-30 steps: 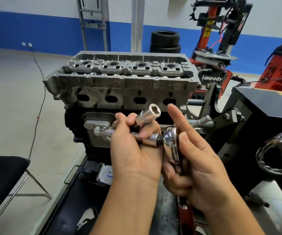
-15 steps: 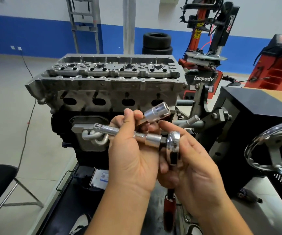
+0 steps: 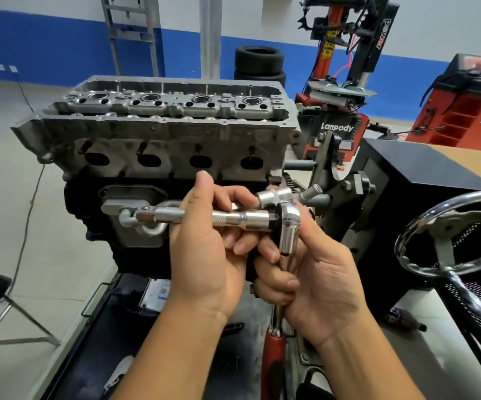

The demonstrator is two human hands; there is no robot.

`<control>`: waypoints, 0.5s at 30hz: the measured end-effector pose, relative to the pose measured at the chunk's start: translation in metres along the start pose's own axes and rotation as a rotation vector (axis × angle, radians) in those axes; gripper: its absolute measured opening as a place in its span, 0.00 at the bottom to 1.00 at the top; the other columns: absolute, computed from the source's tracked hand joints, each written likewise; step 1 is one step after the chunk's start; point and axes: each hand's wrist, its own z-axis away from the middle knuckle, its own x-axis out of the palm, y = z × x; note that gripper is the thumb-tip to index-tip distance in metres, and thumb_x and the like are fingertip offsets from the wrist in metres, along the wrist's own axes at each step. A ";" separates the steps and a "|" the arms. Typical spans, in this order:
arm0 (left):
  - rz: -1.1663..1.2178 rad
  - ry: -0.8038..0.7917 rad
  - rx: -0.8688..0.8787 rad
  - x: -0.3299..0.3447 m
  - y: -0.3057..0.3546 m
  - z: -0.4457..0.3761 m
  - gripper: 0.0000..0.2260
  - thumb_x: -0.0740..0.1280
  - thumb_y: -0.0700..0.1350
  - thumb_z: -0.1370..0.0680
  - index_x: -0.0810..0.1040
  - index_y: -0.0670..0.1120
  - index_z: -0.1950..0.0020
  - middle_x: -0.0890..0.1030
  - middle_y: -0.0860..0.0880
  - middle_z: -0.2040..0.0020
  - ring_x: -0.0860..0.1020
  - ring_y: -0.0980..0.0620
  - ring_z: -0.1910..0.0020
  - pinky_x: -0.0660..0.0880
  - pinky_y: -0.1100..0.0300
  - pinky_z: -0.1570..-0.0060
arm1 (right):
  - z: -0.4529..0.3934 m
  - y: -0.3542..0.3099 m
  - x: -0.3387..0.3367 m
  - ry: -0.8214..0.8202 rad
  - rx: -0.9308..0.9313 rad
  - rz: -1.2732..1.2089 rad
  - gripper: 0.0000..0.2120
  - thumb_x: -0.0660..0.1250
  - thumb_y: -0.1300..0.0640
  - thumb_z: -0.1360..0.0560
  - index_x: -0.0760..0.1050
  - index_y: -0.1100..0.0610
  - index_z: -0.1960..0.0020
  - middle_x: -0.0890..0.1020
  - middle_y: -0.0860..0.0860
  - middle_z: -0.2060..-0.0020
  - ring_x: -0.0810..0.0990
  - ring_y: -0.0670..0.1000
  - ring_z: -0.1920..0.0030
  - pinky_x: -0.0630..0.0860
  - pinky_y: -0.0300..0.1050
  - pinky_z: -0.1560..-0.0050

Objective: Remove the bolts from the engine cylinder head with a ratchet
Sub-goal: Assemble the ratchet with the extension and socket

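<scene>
Left hand [image 3: 207, 255] is gripping the extension bar [image 3: 219, 219] and a loose socket [image 3: 273, 196], seating the bar in the ratchet [image 3: 288, 229], which the right hand [image 3: 320, 278] is clasping steady; cylinder head [image 3: 164, 131] is sitting behind, apparently untouched.

My ratchet [image 3: 289, 226] and extension bar [image 3: 233, 220] are glossy polished metal; the cylinder head [image 3: 158, 140] is dull, rough cast metal.

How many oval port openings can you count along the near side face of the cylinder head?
4. They run in one row across the side face of the cylinder head: far left, centre left, centre right, far right. No port looks hidden by the hands.
</scene>
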 end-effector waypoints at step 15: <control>-0.284 -0.038 0.018 0.000 -0.014 0.003 0.22 0.64 0.65 0.24 0.75 0.49 0.68 0.77 0.44 0.65 0.66 0.55 0.77 0.62 0.64 0.77 | 0.009 -0.016 -0.016 -0.286 -0.064 -0.097 0.30 0.71 0.48 0.20 0.65 0.39 0.22 0.82 0.55 0.63 0.61 0.46 0.76 0.58 0.36 0.74</control>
